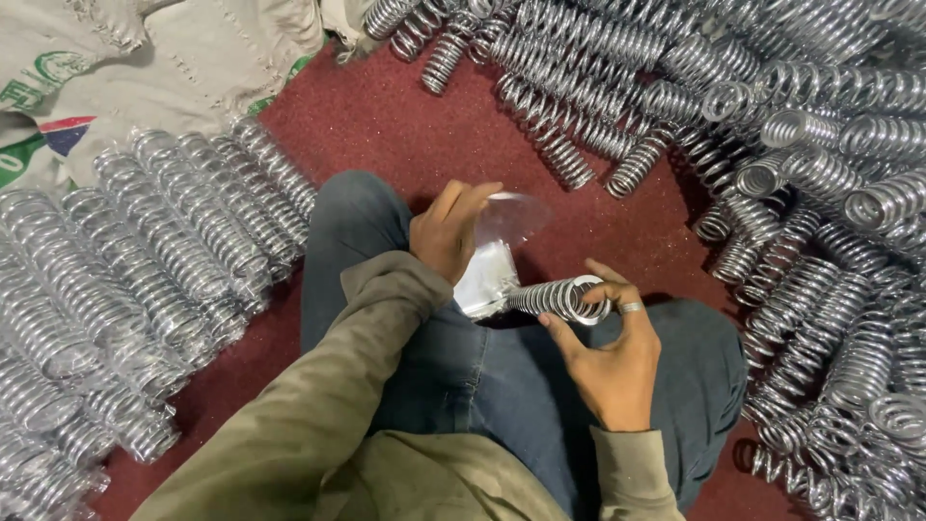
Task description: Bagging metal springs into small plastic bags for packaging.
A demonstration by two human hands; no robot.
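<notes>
My right hand [610,355] grips a shiny chrome coil spring [559,297] by its near end, above my lap. The spring's far end reaches into the mouth of a clear plastic sleeve bag [494,251]. My left hand [447,232] holds that bag by its upper edge, with fingers pinching the open mouth. A ring sits on a finger of my right hand. I sit on the floor in blue jeans [463,367] and an olive long-sleeved top.
Bagged springs [164,251] lie in rows on the left of the dark red floor [415,125]. A large heap of bare chrome springs [810,193] fills the top and right. Pale printed sacks [125,68] lie at the top left.
</notes>
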